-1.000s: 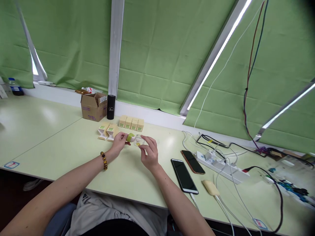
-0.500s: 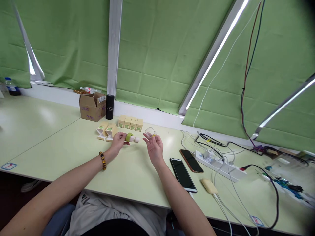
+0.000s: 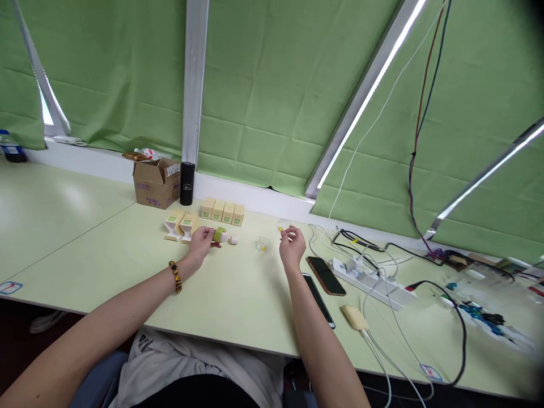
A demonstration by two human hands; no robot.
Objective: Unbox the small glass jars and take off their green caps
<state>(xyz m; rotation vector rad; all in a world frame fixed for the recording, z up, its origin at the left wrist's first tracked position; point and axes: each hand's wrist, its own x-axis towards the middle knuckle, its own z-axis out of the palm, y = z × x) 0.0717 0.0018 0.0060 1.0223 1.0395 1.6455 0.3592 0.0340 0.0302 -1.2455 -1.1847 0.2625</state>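
My left hand [image 3: 201,242] is closed on a small object with a green band [image 3: 219,234] and a pale pinkish-white part, which I cannot identify. Just past its tip sits a pale rounded piece [image 3: 233,240]; whether the two touch is unclear. Off to the right, my right hand [image 3: 292,247] pinches a thin clear plastic piece [image 3: 284,224] with a yellow spot, partly hidden by the fingers. Between the hands, a small clear plastic container [image 3: 263,245] with something yellow in it rests on the table. Two opened cartons [image 3: 173,225] stand behind my left hand.
Several small cream boxes [image 3: 222,212] form a row behind. A cardboard box [image 3: 157,184] and black tumbler [image 3: 187,183] stand back left. To the right lie a black phone [image 3: 326,276], a white-edged phone [image 3: 319,300], a cream charger-like block [image 3: 354,317] and a cabled power strip [image 3: 373,285].
My right hand has moved right with the clear plastic piece, uncovering the clear container on the table. My left hand keeps its grip and has barely moved.
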